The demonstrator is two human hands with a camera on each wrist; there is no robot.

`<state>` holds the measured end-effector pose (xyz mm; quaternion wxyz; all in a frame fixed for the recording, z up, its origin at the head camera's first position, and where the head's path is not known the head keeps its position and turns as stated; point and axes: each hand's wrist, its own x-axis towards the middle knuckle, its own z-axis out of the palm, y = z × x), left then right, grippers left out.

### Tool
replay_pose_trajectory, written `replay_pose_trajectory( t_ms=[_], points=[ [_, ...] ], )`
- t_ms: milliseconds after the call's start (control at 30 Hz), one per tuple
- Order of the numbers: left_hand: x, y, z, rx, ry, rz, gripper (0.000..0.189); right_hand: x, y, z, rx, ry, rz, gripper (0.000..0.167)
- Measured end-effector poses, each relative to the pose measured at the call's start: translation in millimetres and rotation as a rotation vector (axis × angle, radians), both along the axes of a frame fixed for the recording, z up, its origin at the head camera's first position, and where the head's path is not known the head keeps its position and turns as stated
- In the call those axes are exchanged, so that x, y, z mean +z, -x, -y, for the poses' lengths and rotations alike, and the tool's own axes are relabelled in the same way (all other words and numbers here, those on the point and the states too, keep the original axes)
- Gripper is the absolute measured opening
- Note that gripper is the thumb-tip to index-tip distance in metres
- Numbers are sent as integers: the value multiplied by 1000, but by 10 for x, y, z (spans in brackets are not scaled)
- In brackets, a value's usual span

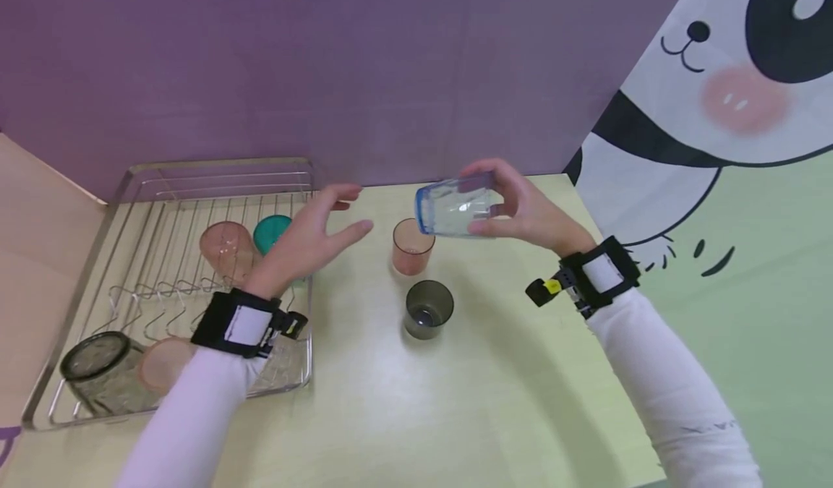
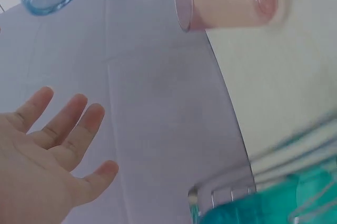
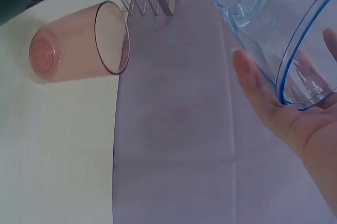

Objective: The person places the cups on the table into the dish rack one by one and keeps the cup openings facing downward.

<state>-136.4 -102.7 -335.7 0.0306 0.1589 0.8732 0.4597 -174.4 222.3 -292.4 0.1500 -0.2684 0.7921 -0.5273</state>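
Note:
My right hand (image 1: 527, 210) grips a clear blue-tinted cup (image 1: 449, 207) with fingers and thumb around its side. The cup lies sideways in the air, its blue-edged mouth (image 3: 284, 84) toward the palm and its faceted base pointing left. Just beyond that base, a pink cup (image 1: 410, 255) stands upright on the table. A dark grey cup (image 1: 426, 318), also upright, is in front of the pink one. Spread and holding nothing, my left hand (image 1: 302, 242) hovers over the right side of the wire rack, with a teal cup (image 1: 270, 231) partly behind it.
The metal dish rack (image 1: 215, 161) fills the table's left side. In it are a pink cup (image 1: 224, 242), a large dark glass (image 1: 97, 383) and a pale pink cup (image 1: 165, 365), partly behind the left sleeve. A purple cloth backdrop (image 1: 390, 76) rises at the table's back edge.

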Motion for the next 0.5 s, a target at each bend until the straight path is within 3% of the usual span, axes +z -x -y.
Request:
replay_pose_trajectory(
  t_ms=[300, 500],
  points=[
    [-95, -74, -283, -2, -298, 56, 45, 8, -75, 164, 65, 46, -29, 72],
    [-85, -115, -429, -10, -422, 83, 45, 5, -125, 253, 106, 67, -38, 73]
  ],
)
